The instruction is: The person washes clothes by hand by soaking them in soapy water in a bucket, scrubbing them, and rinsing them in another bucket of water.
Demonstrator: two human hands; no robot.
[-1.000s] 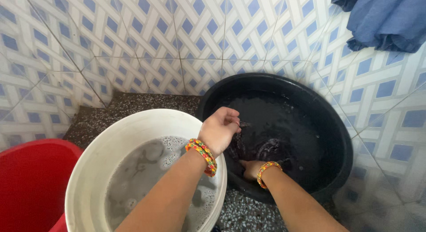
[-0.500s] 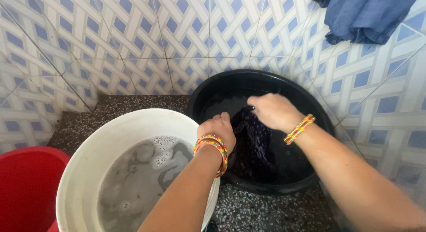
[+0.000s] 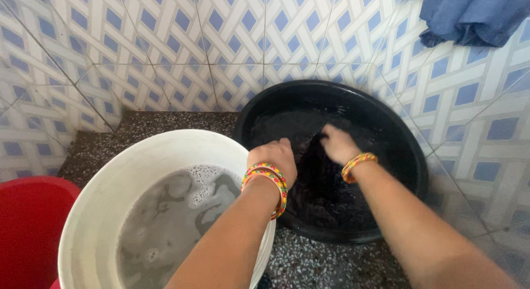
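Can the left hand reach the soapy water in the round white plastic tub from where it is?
Probably yes: the left hand hangs beside the round white plastic tub, whose top is open and unobstructed.

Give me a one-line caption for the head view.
Both hands, left hand and right hand, grip dark wet cloth in black basin.

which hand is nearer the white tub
Left. The left hand is right at the white tub rim; the right hand is farther off, over the black basin, gripping dark cloth.
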